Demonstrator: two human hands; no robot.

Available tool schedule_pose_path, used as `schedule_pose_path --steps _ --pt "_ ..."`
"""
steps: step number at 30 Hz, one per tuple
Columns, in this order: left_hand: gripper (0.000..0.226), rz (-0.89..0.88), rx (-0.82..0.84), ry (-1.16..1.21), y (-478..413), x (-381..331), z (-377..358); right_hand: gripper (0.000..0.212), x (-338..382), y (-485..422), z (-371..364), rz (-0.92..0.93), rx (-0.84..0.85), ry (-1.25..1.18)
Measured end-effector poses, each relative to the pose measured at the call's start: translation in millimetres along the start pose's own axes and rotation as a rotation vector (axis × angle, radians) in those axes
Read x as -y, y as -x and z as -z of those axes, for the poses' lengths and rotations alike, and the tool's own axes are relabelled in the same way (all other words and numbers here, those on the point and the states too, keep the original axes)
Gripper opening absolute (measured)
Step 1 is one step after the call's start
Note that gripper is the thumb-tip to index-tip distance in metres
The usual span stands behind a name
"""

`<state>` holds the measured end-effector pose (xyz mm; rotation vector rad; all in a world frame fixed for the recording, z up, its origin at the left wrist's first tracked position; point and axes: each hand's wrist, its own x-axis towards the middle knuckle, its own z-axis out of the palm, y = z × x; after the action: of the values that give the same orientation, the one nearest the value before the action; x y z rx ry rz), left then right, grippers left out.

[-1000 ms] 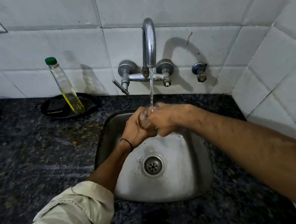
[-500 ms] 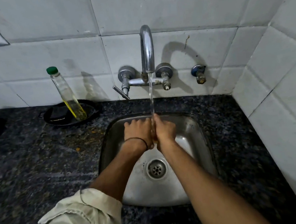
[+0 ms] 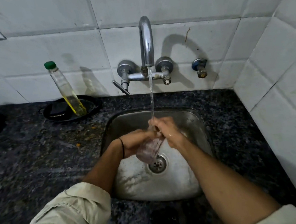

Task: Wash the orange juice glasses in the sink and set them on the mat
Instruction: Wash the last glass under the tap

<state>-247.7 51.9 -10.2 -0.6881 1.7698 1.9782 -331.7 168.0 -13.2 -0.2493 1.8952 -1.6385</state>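
A clear glass (image 3: 149,151) is tilted over the steel sink (image 3: 190,120), its base toward me and its mouth up under the running water. My left hand (image 3: 137,140) grips its side from the left. My right hand (image 3: 167,131) wraps the upper part near the rim, where the stream from the tap (image 3: 146,40) lands. The rim itself is hidden by my fingers. No mat is in view.
A tall bottle with a green cap and yellow liquid (image 3: 64,89) leans in a black dish (image 3: 72,109) on the dark granite counter (image 3: 38,156) left of the sink. The drain (image 3: 157,164) lies under the glass. White tiled walls close the back and right side.
The glass has come into view, tilted with its base toward me, and both hands sit lower in the sink. My left hand has turned to hold it from the side.
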Motion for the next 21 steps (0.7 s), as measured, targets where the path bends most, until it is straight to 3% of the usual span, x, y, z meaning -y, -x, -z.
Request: schedule_pose_path --steps 3,6,8,10,12,14,16,18,21 --pt "0.034 -0.107 0.106 0.412 -2.3 21.5 -14.0 0.029 27.5 1.5 2.6 0.179 0.254 0.418" --pt "0.034 -0.261 0.025 0.536 -3.0 28.6 -34.5 0.034 44.3 3.4 -2.7 0.242 0.354 0.772" --pt "0.027 -0.344 -0.138 0.421 -4.1 22.5 -47.8 0.037 51.8 7.9 -6.4 0.227 0.261 0.899" --pt "0.019 -0.372 -0.349 0.095 -4.9 10.5 -59.2 0.037 56.2 14.0 -11.1 0.212 0.067 1.030" --pt "0.029 -0.451 -0.567 -0.187 -10.2 2.6 -67.0 0.036 59.3 20.3 -18.7 0.237 -0.064 1.196" --pt "0.023 -0.498 -0.662 -0.146 -10.7 -4.1 -73.2 0.035 61.8 23.9 -24.8 0.280 -0.096 1.271" --pt "0.008 -0.498 -0.635 -0.072 -9.5 -7.2 -71.0 0.035 69.4 22.2 -20.9 0.306 -0.073 1.261" --pt "0.029 -0.514 -0.511 0.002 -6.9 -6.9 -59.9 0.036 80.4 21.1 -5.5 0.348 0.071 1.133" --pt "0.049 -0.503 -0.002 0.274 6.0 -5.4 -33.1 0.041 93.9 22.8 17.7 0.387 0.372 0.836"
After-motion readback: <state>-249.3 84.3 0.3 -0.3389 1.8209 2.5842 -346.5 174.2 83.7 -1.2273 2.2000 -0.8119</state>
